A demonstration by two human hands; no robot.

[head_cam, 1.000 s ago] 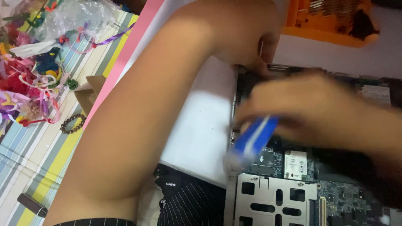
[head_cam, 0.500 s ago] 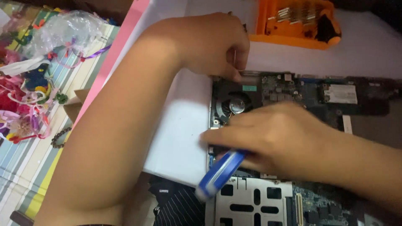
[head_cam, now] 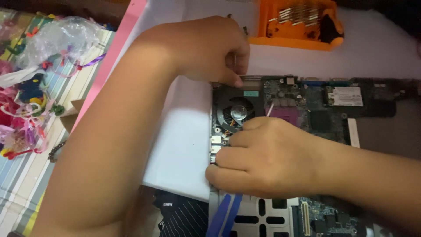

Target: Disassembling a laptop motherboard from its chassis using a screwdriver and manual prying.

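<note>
My right hand (head_cam: 267, 158) fists a blue tool (head_cam: 226, 215) over the fan (head_cam: 237, 114); my left hand (head_cam: 210, 50) pinches the board (head_cam: 315, 109) at its corner. Board seems stiff, light, fragile: hold edges only.

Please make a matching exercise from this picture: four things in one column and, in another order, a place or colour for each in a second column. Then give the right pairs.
Things:
1. cooling fan
2. bit case
3. left hand
4. right hand

Places or colours:
A. orange, at the top on the white sheet
B. closed around a blue-handled tool
C. round, black, in the board's upper left corner
D. fingertips at the board's top left edge

Pairs: 1-C, 2-A, 3-D, 4-B
</note>
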